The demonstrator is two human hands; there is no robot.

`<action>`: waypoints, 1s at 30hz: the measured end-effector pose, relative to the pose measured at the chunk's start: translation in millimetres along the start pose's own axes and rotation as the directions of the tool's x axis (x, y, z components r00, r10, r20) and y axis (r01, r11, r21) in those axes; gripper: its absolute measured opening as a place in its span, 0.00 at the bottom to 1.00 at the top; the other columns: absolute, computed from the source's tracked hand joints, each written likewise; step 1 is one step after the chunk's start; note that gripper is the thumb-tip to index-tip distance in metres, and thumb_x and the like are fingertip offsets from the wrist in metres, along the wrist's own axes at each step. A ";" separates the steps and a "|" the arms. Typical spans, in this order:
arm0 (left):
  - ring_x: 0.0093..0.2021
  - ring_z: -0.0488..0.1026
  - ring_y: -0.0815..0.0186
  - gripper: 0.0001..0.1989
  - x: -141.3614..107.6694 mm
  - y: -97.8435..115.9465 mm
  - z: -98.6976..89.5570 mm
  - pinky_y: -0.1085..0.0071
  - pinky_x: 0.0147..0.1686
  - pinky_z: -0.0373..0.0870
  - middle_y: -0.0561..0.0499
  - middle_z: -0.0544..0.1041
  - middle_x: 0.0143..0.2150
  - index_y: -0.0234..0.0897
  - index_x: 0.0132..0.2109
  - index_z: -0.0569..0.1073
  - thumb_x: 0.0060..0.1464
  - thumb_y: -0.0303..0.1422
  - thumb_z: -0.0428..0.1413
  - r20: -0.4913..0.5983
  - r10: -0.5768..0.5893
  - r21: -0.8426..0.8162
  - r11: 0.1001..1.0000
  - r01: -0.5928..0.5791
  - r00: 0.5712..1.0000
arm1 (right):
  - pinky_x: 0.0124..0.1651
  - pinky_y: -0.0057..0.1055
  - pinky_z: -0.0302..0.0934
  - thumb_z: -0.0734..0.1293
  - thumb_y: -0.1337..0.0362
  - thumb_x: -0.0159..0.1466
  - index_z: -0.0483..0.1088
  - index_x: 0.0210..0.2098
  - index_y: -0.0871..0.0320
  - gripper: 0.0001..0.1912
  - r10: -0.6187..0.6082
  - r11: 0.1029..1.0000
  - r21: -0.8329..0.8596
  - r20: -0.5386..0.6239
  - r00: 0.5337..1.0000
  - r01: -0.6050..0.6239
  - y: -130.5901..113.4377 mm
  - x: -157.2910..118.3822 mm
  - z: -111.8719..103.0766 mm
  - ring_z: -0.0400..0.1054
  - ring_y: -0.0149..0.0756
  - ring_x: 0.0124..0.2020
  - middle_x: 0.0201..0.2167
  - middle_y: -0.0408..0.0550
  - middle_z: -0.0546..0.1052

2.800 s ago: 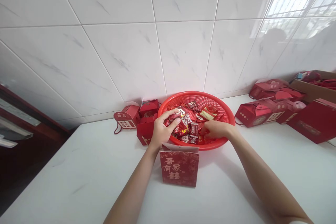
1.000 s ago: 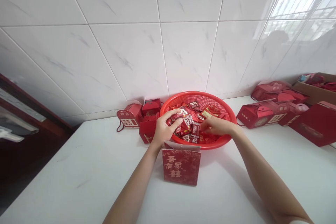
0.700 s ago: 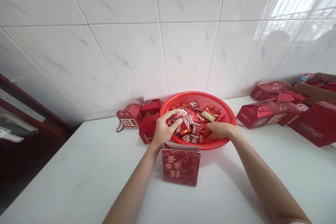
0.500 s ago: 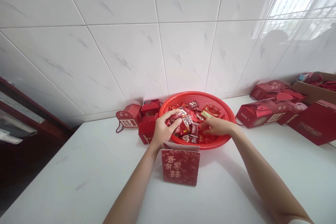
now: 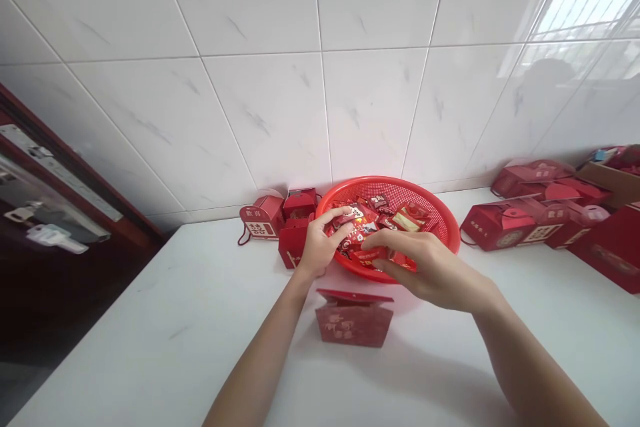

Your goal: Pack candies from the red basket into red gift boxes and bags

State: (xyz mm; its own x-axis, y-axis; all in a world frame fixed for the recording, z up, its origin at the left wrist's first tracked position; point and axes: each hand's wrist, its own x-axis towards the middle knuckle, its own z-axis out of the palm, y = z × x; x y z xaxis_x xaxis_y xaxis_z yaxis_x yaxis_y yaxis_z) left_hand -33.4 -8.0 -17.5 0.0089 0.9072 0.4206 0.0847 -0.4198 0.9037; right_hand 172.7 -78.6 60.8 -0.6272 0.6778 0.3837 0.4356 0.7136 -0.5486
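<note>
Pale tiled wall (image 5: pixel 270 7) fills the background, with a window reflection (image 5: pixel 590 0) at upper right. White tabletop (image 5: pixel 165 307) meets the foot of the wall; dark reddish woodwork (image 5: pixel 135 227) borders it at left. Brown carton (image 5: pixel 607 181) at the right edge, red items inside. Red perforated basket (image 5: pixel 449 233) rests mid-table near the wall, loaded with wrapped sweets (image 5: pixel 407 220). Right-hand cluster of red boxes (image 5: pixel 500 227) lies beside the carton; smaller left-hand cluster (image 5: pixel 265 217) just left of the basket, one box with a cord loop hanging down. Front box (image 5: pixel 355 328), red, stands upright on the near side of the basket; lettering blurred, flap raised above a gap at the top. Right hand (image 5: pixel 373 255): over the basket's near rim, thumb and fingers pinching a red packet (image 5: pixel 363 257), partly hidden. Left hand (image 5: pixel 320 240): at the basket's left side, thumb and fingers curled round several packets (image 5: pixel 356 221).
</note>
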 end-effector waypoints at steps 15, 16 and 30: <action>0.52 0.80 0.55 0.15 3.0 5.0 -7.1 0.60 0.54 0.77 0.46 0.84 0.50 0.37 0.45 0.81 0.50 0.36 0.62 0.039 -0.051 -0.032 0.998 0.053 0.998 | 0.37 0.33 0.63 0.60 0.67 0.69 0.65 0.41 0.53 0.04 0.082 0.989 -0.118 -0.064 0.995 -0.090 14.5 0.8 -9.6 0.71 0.36 0.33 0.35 0.46 0.77; 0.52 0.80 0.54 0.15 4.0 8.0 -11.0 0.59 0.54 0.77 0.45 0.84 0.50 0.37 0.46 0.81 0.51 0.36 0.62 0.057 -0.044 -0.003 0.999 0.044 0.997 | 0.38 0.33 0.64 0.60 0.66 0.69 0.66 0.42 0.53 0.04 0.072 0.993 -0.091 -0.060 0.996 -0.078 13.3 0.0 -11.2 0.72 0.36 0.34 0.36 0.46 0.78; 0.45 0.80 0.55 0.14 -13.2 86.3 -70.5 0.68 0.42 0.78 0.51 0.84 0.46 0.49 0.50 0.83 0.59 0.37 0.60 0.382 -0.059 0.557 0.811 -0.178 0.922 | 0.32 0.28 0.63 0.59 0.64 0.73 0.72 0.46 0.54 0.10 -0.078 0.982 -0.172 0.025 0.997 0.081 -2.0 -4.5 10.3 0.72 0.35 0.31 0.32 0.47 0.79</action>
State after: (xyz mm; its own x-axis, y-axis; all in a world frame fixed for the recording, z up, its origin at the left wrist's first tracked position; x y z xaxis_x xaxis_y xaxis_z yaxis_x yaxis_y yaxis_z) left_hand -96.5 -58.1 60.6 0.3835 0.8722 0.3037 0.6220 -0.4870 0.6131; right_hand 167.9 -84.9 52.5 -0.6748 0.6158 0.4068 0.4880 0.7858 -0.3800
